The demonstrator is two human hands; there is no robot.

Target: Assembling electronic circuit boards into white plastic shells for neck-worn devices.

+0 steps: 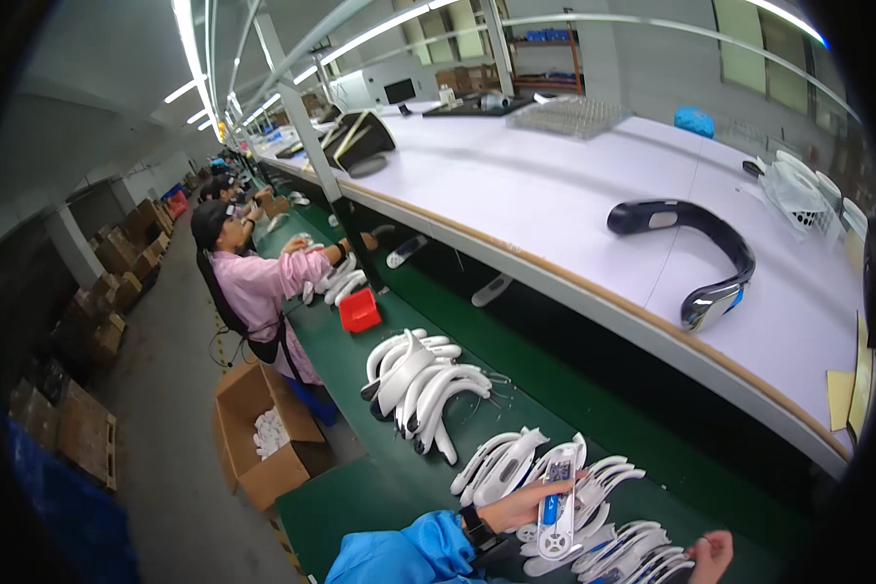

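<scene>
My left hand point(524, 504) comes in from the lower edge, with a black band on its wrist. Its fingers are closed on a white neck fan half point(556, 533), an opened shell with a circuit board, a blue battery and a round vent at its near end. To the right, my right hand point(712, 555) is closed with curled fingers, and whatever it may hold is too small to make out. It is beside a row of white curved shells point(633, 553). More white shells point(501, 465) lie just beyond my left hand.
A pile of white neck fan parts point(423, 384) lies farther along the green bench, before a red bin point(359, 310). A raised white shelf point(516, 209) bears a black neck fan point(725, 238). Left stands an open carton point(268, 438); beyond it sits a co-worker in pink point(263, 287).
</scene>
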